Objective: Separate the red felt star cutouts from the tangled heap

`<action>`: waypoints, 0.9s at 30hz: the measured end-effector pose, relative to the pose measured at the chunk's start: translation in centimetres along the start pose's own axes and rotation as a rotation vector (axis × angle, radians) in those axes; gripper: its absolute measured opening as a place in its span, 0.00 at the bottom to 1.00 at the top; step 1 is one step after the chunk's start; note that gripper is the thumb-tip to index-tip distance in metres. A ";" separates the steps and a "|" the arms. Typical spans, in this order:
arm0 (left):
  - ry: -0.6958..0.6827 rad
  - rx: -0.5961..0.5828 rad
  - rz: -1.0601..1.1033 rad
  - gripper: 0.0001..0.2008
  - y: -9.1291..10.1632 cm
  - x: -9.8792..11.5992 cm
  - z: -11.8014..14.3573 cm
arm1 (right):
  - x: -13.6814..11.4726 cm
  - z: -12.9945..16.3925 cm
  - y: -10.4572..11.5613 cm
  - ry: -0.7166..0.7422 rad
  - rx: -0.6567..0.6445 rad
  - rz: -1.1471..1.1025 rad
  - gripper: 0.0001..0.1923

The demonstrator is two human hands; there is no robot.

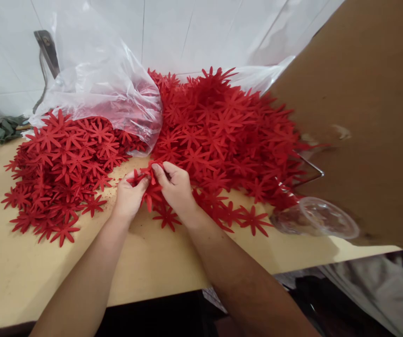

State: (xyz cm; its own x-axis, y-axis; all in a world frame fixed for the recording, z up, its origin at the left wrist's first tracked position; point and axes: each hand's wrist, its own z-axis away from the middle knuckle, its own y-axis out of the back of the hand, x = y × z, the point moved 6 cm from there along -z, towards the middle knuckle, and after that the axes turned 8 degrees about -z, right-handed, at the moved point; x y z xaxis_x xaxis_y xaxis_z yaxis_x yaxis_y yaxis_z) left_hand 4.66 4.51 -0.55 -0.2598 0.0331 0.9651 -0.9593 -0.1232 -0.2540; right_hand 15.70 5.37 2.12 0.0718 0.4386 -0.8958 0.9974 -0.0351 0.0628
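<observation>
Between my two hands, low over the table, is a red fabric flower (149, 195) with narrow petals. My left hand (130, 194) pinches it from the left, thumb against fingers. From the right, my right hand (176, 183) pinches its upper part with thumb and index finger. The fingers cover part of the flower, so I cannot tell whether it is one layer or several. A heap of similar red flowers (68, 159) lies to the left, and a taller heap (219, 126) rises behind and right of my hands. One loose flower (167, 217) rests just below my right hand.
A clear plastic bag (117, 89) partly covers the left heap. At the right, a clear plastic cup (328, 217) lies on its side against a large brown board (366, 117). A dark green cloth (6, 128) lies far left. White tiled wall (173, 32) stands behind the table (152, 267).
</observation>
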 end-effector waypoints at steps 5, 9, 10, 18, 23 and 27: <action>-0.012 -0.006 -0.030 0.10 0.0 0.0 0.0 | -0.1 -0.4 0.5 0.079 0.051 0.025 0.13; 0.015 0.043 -0.095 0.10 0.3 0.0 0.2 | 0.3 -0.9 2.4 0.057 0.244 -0.086 0.12; 0.011 0.053 -0.111 0.10 0.3 0.1 0.2 | 0.4 -1.0 2.8 0.046 0.279 -0.097 0.13; -0.026 0.042 -0.106 0.07 0.6 0.0 -0.1 | 1.1 -1.4 4.7 0.015 0.415 -0.117 0.14; -0.035 0.026 -0.017 0.08 0.5 0.0 -0.3 | 1.9 -1.7 5.6 -0.021 0.491 -0.240 0.14; -0.056 0.018 -0.015 0.08 0.5 0.0 -0.4 | 2.4 -1.7 5.3 0.007 0.492 -0.215 0.11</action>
State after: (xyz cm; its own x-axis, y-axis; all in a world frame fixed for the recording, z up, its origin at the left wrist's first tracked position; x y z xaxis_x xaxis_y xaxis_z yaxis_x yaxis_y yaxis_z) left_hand 4.13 4.84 -0.68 -0.2386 -0.0205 0.9709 -0.9607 -0.1411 -0.2391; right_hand 21.16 7.72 1.05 -0.1318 0.4886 -0.8625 0.8701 -0.3598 -0.3368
